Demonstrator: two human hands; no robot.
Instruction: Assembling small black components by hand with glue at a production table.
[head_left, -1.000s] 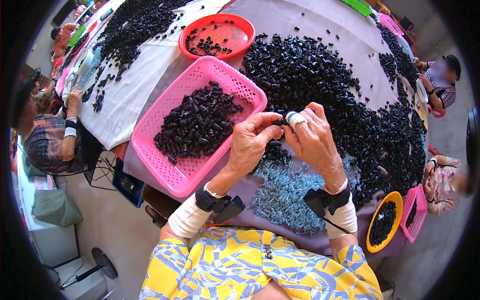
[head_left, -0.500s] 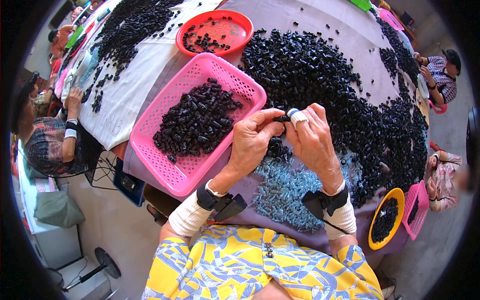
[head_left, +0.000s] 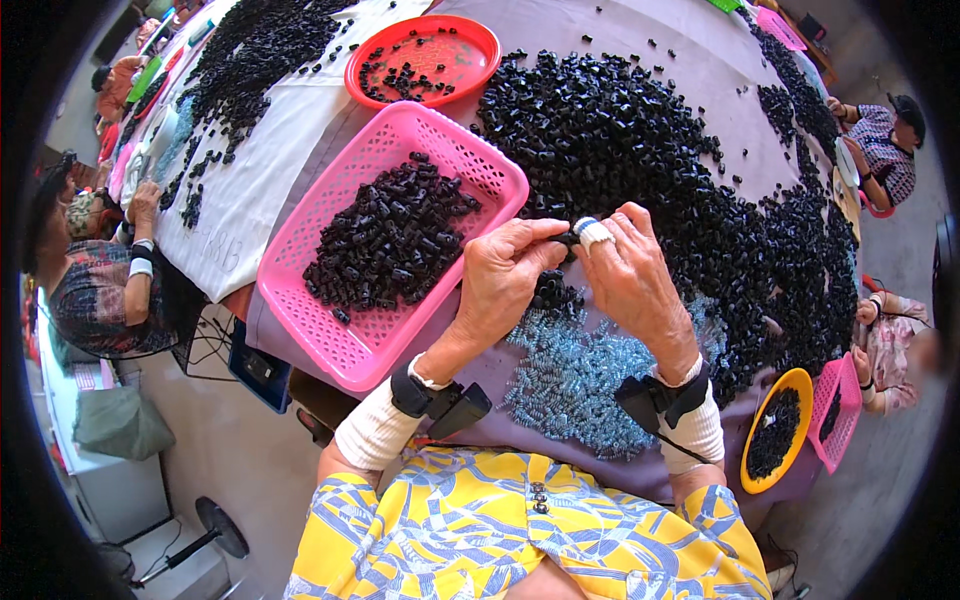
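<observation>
My left hand (head_left: pixel 502 275) pinches a small black plastic part (head_left: pixel 567 238) between thumb and fingertips. From the other side my right hand (head_left: pixel 632 277), with a white wrap on one finger, closes on the same part; its fingers hide most of it. Just beyond my hands spreads a large heap of small black plastic parts (head_left: pixel 600 130). Under and between my wrists lies a pile of small bluish metal springs (head_left: pixel 580 395). To the left of my left hand stands a pink perforated basket (head_left: pixel 290 290) holding many black cylindrical parts (head_left: pixel 385 235).
A red round tray (head_left: pixel 470 65) with scattered black parts sits behind the basket. At the right edge are a yellow bowl (head_left: pixel 800 455) and another pink basket (head_left: pixel 848 410). Co-workers sit around the table, one person (head_left: pixel 105 290) at the left. A second black heap (head_left: pixel 255 60) lies far left.
My right hand and forearm have shifted slightly right, while both hands stay together on the small part. The whole view has moved a little.
</observation>
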